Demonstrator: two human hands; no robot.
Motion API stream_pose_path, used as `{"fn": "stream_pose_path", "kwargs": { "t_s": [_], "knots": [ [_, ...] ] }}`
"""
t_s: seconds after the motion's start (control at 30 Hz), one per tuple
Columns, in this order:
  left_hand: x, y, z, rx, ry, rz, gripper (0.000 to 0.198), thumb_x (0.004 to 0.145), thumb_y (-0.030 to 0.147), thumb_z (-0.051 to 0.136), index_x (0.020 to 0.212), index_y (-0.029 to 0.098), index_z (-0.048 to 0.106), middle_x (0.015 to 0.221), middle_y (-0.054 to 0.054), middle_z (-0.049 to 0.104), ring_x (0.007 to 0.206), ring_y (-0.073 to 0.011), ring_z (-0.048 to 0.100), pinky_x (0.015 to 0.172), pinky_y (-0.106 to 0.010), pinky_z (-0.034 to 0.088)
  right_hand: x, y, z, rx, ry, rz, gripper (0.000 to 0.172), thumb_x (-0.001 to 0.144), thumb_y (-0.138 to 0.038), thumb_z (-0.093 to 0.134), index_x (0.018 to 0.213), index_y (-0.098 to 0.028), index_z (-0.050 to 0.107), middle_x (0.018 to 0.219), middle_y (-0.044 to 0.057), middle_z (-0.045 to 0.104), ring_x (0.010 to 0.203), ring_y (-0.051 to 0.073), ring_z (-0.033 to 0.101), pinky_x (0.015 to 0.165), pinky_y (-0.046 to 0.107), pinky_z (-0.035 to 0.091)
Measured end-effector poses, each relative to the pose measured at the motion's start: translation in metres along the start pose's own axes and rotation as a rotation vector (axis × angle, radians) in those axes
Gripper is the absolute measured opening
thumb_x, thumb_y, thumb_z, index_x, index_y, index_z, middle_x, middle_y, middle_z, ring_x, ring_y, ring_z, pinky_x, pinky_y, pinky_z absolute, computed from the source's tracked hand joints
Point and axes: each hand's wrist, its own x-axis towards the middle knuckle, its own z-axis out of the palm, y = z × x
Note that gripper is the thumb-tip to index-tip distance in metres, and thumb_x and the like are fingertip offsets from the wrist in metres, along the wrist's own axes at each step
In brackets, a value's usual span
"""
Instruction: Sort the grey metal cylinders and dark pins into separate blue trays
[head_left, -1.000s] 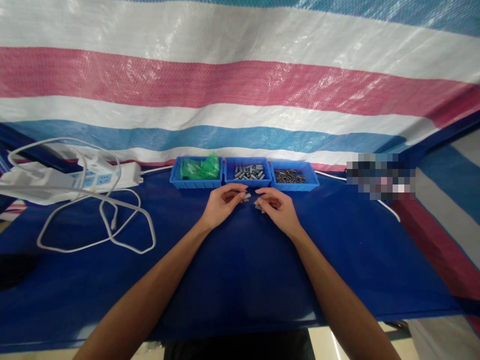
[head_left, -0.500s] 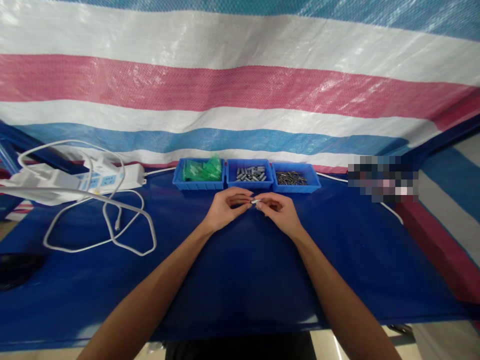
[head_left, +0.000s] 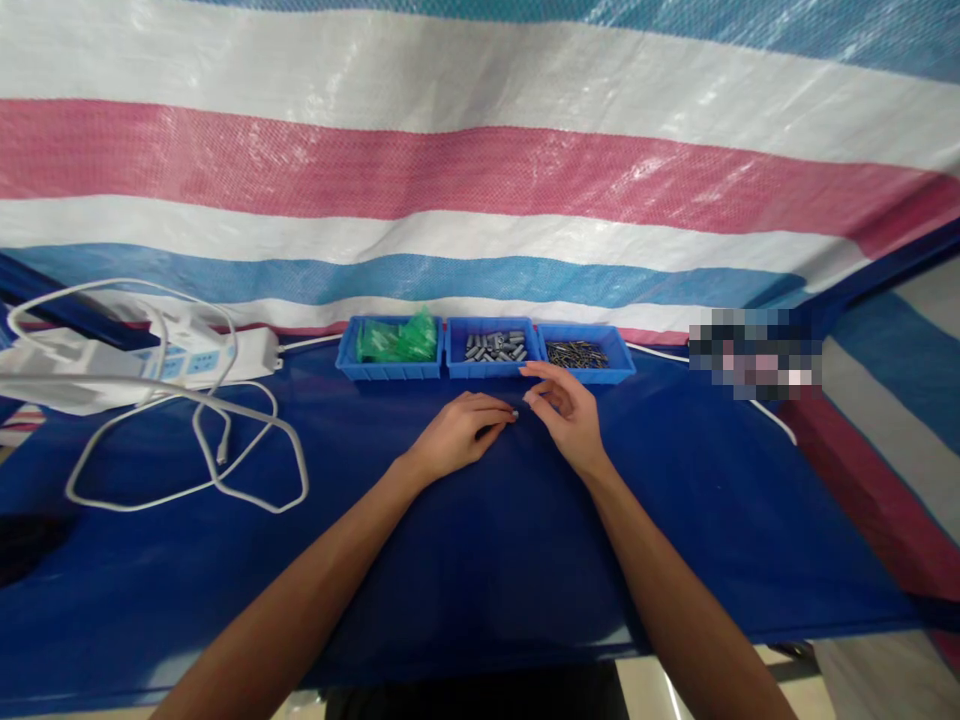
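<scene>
Over the blue table, my left hand (head_left: 459, 434) is closed, pinching a small metal piece (head_left: 515, 413) at its fingertips. Just right of it, my right hand (head_left: 568, 412) has its thumb and forefinger apart, with nothing visible between them. Behind the hands stand three blue bins side by side. The left bin (head_left: 390, 371) holds green plastic, the middle bin (head_left: 480, 371) holds short grey metal cylinders, and the right bin (head_left: 611, 376) holds thin metal pins or screws. My right fingertips are near the front of the middle and right bins.
A white power strip (head_left: 255, 353) with plugs lies at the back left. Looped white cable (head_left: 300, 470) spreads in front of it. A dark object (head_left: 30, 545) sits at the left edge. Striped sheeting (head_left: 450, 170) hangs behind the table. A pixelated patch covers something at the back right.
My hands have come apart. The right hand has opened and let go of the small piece, which stays in my left fingers. The view has shifted slightly.
</scene>
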Motion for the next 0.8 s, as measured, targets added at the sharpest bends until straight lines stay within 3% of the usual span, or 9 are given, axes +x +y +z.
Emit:
{"fn": "stream_pose_path", "kwargs": {
  "t_s": [0.27,0.67,0.8],
  "knots": [
    [0.000,-0.005,0.002,-0.019,0.125,-0.110,0.008,0.095,0.021,0.066,0.099,0.020,0.073,0.104,-0.009,0.075,0.100,-0.0238,0.071,0.092,-0.038,0.057,0.000,-0.002,0.000,0.007,-0.011,0.029,0.034,0.091,-0.032,0.073,0.124,-0.026,0.069,0.120,0.008,0.074,0.077,0.016,0.069,0.075,0.035,0.059],
    [0.003,-0.011,-0.003,-0.380,0.292,-0.382,0.027,0.103,0.039,0.057,0.112,0.020,0.074,0.106,-0.006,0.078,0.088,-0.0193,0.076,0.081,-0.030,0.060,0.000,0.001,0.002,0.006,-0.064,0.073,0.034,0.090,-0.034,0.073,0.123,-0.024,0.069,0.107,0.006,0.077,0.072,0.016,0.068,0.072,0.034,0.059],
    [0.003,-0.016,-0.003,-0.517,0.354,-0.431,0.033,0.100,0.046,0.061,0.111,0.018,0.074,0.090,-0.005,0.076,0.073,-0.0159,0.073,0.072,-0.027,0.059,-0.001,0.002,0.003,-0.010,-0.098,0.079,0.035,0.090,-0.035,0.072,0.123,-0.024,0.070,0.104,0.006,0.077,0.074,0.016,0.069,0.071,0.033,0.060]
  ]
}}
